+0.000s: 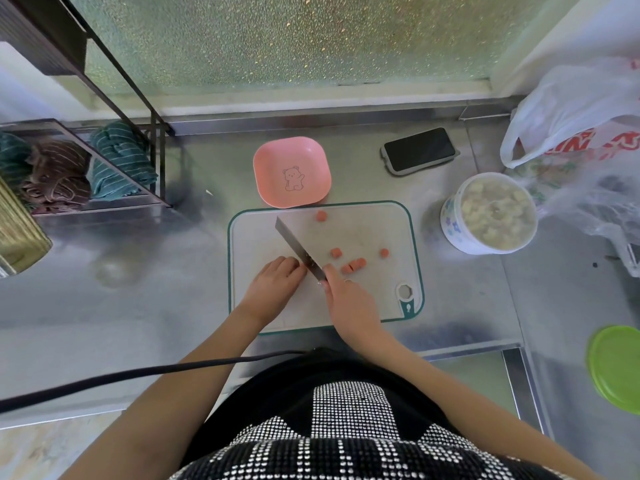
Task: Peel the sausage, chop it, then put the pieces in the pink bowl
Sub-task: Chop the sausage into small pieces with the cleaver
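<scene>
A white cutting board with a green edge lies on the steel counter. Several pink sausage pieces are scattered on it: one near the far edge, one in the middle, one to the right and a small cluster beside the knife. My right hand grips the knife handle, and the knife blade points to the far left. My left hand sits with curled fingers against the blade's left side, covering the uncut sausage. The pink bowl stands empty just beyond the board.
A black phone lies at the back right. A white tub of food and a plastic bag stand to the right, with a green lid nearer me. A rack with cloths is on the left. A black cable crosses in front.
</scene>
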Tool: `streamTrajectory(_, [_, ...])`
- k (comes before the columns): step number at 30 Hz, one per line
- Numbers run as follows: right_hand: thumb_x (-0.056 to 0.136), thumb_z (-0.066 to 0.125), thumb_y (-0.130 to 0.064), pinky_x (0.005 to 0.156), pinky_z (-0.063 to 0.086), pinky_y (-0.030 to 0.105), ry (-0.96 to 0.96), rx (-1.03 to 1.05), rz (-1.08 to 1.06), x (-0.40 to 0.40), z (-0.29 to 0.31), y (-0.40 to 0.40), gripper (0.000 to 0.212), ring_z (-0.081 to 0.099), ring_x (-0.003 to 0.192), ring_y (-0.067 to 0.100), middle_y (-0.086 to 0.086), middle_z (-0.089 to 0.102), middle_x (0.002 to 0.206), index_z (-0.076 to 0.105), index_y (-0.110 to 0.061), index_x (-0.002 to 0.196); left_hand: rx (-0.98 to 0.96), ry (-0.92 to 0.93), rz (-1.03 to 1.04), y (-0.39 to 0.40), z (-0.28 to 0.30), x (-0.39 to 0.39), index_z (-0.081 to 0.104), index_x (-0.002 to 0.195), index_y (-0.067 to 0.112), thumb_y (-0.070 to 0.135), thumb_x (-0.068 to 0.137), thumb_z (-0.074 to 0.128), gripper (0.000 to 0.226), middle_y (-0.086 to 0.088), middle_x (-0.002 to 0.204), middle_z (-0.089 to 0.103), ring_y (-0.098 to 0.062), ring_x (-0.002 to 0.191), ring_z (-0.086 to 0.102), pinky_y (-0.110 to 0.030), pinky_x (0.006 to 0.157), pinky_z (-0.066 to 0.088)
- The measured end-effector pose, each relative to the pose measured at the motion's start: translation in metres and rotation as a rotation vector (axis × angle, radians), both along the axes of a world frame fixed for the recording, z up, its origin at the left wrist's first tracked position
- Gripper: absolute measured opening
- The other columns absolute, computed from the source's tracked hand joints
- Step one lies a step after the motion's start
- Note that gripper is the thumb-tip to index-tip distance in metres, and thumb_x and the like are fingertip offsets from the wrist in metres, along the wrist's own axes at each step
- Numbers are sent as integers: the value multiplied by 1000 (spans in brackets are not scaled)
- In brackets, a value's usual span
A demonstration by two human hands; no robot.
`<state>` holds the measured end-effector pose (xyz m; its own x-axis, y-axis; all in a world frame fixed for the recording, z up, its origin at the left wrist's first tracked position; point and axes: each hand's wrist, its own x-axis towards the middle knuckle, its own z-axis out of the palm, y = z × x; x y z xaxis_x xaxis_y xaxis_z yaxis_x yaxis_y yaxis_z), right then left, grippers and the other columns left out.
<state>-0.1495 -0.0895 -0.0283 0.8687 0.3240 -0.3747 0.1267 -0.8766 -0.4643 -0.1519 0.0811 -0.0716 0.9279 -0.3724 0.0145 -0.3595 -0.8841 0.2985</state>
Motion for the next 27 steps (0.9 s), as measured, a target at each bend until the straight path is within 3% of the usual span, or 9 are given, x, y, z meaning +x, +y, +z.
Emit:
streamTrajectory(12, [101, 32, -27, 69, 43, 37, 79, -39, 47, 1, -11, 0, 27, 63, 85, 36, 18, 65, 96, 34, -19, 127, -43, 11, 3, -2, -5, 0, 65, 97, 3, -2, 60, 80, 40, -14, 89, 65, -31, 74, 62, -35, 63, 54])
streamTrajectory(18, [101, 31, -27, 68, 42, 39, 75, -29, 61, 4, -10, -4, 29, 63, 85, 37, 20, 64, 95, 35, -18, 129, -47, -10, 12, -3, -2, 0, 64, 91, 2, -3, 58, 81, 37, -14, 84, 64, -31, 70, 60, -35, 59, 53])
streamTrajectory(23, [101, 31, -26, 71, 41, 38, 56, -8, -64, 7, -6, -17, 41, 62, 88, 37, 21, 65, 98, 29, -19, 142, -41, -24, 18, -1, -6, -1, 61, 86, 5, -4, 62, 79, 31, -12, 83, 60, -29, 72, 56, -34, 62, 51])
streamTrajectory(27, [102, 30, -28, 67, 41, 39, 52, 28, -96, 5, -3, -17, 39, 62, 83, 38, 21, 66, 92, 32, -17, 139, -48, -13, 48, -2, -7, -3, 63, 88, 3, -5, 62, 79, 32, -12, 84, 61, -30, 73, 59, -33, 62, 52])
